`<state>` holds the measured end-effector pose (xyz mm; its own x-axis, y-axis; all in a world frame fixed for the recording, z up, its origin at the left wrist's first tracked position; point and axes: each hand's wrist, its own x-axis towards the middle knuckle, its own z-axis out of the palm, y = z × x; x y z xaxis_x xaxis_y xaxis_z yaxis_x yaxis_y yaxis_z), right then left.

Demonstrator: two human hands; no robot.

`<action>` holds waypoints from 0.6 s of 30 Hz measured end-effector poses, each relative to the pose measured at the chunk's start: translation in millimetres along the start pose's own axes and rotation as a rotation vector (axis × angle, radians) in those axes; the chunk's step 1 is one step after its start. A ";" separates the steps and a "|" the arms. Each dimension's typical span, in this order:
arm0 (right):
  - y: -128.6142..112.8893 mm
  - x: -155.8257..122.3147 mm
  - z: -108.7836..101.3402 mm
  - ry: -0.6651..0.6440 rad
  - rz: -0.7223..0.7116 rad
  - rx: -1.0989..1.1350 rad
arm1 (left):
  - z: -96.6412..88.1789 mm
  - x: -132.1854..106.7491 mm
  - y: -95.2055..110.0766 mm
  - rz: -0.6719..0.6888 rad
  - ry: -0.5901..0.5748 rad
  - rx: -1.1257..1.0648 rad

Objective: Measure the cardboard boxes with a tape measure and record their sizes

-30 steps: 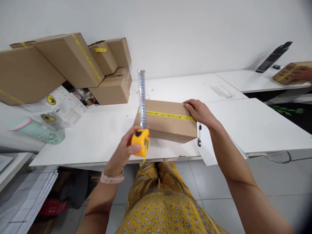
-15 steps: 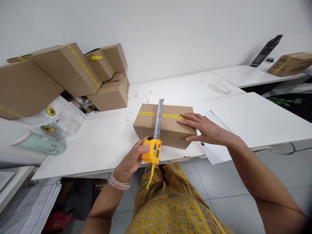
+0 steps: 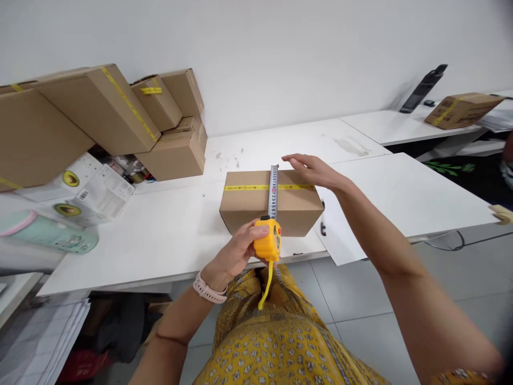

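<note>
A closed cardboard box (image 3: 248,200) with yellow printed tape along its top sits near the front edge of the white table (image 3: 176,224). My left hand (image 3: 238,248) grips a yellow tape measure (image 3: 266,240) just in front of the box. The metal blade (image 3: 273,192) runs out across the box's top, its end at the far edge. A yellow strap hangs below the case. Over the box's far right corner is my right hand (image 3: 315,170), fingers stretched out and holding nothing; whether it touches the box I cannot tell.
Cardboard boxes (image 3: 172,155) are stacked at the left, beside white cartons (image 3: 100,192) with avocado pictures and a mint-green tumbler (image 3: 52,232). A paper sheet (image 3: 340,235) and a black pen (image 3: 323,227) lie right of the box. Farther right stand a black bottle (image 3: 424,88) and another box (image 3: 460,111).
My right hand has left the box's right side and moved to its far edge, fingers outstretched. The tape measure and my left hand have shifted right along the box.
</note>
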<state>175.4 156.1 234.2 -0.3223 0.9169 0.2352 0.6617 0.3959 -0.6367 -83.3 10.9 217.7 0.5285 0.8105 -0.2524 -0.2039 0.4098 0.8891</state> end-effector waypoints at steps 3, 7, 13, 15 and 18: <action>7.1 17.2 15.8 -0.095 0.023 0.073 | 3.2 3.2 -1.9 -0.005 0.004 0.021; 12.1 20.1 25.2 -0.171 0.011 0.081 | 8.0 2.2 -8.6 -0.045 0.019 -0.002; 3.9 11.8 27.5 -0.172 0.043 0.064 | 21.0 -6.0 -19.2 -0.062 0.031 -0.079; 3.4 11.6 28.6 -0.164 0.035 0.063 | 24.6 -7.2 -20.7 -0.067 0.035 -0.092; 4.8 12.4 29.6 -0.165 0.029 0.047 | 28.7 -6.5 -22.1 -0.073 0.045 -0.110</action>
<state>154.6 167.9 212.3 -0.4133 0.9056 0.0948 0.6409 0.3633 -0.6762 -58.5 -15.5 210.6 0.5084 0.7938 -0.3338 -0.2568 0.5097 0.8211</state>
